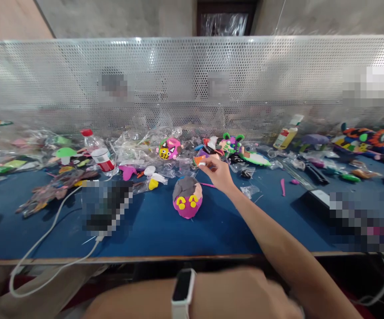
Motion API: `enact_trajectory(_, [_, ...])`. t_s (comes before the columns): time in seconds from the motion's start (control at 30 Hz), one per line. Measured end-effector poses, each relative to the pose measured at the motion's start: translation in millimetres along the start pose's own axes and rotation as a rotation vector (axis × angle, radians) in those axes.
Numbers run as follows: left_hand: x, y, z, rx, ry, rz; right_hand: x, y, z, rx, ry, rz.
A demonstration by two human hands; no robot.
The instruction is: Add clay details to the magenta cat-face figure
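Observation:
My right hand (219,173) reaches far across the blue table (178,230) and pinches a small white bit of clay beside an orange piece (198,160). Just in front of it sits a pink and grey clay figure with yellow eyes (187,197). My left hand (245,294) lies below the table's front edge, blurred, with a white-strapped watch (182,292) on the wrist; its fingers do not show. A pink clay head with a tiger face (169,148) rests further back among plastic wrappers.
A perforated metal screen (192,84) closes the back. A water bottle (98,153) with a red cap lies left. A white cable (45,248) runs over the front edge. Clay models and wrappers litter the back and right, including a yellow glue bottle (286,135).

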State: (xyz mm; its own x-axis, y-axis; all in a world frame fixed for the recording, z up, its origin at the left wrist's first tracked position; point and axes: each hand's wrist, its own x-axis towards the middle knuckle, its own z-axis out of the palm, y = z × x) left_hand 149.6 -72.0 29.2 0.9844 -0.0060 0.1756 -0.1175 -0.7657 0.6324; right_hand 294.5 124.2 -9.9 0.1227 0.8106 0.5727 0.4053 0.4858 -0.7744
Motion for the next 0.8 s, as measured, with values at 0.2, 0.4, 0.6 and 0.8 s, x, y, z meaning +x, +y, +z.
enact_trajectory(0.2, [-61.2, -78.0, -122.1, 0.914, 0.770, -0.169, -5.2, -15.6, 7.7, 0.114, -0.040, 0.001])
enact_trajectory(0.4, [-96.5, -122.8, -131.7, 1.161, 0.626, -0.151, -14.8, -24.8, 18.5, 0.421, -0.214, 0.146])
enact_trajectory(0.6, [-98.6, -130.3, -125.0, 1.052, 0.670, -0.135, -19.7, -28.3, 21.9, 0.458, -0.252, 0.122])
enact_trajectory(0.8, [-107.3, -142.6, -121.9, 0.900, 0.733, -0.101, -21.1, -31.5, 25.1, 0.423, -0.290, 0.091])
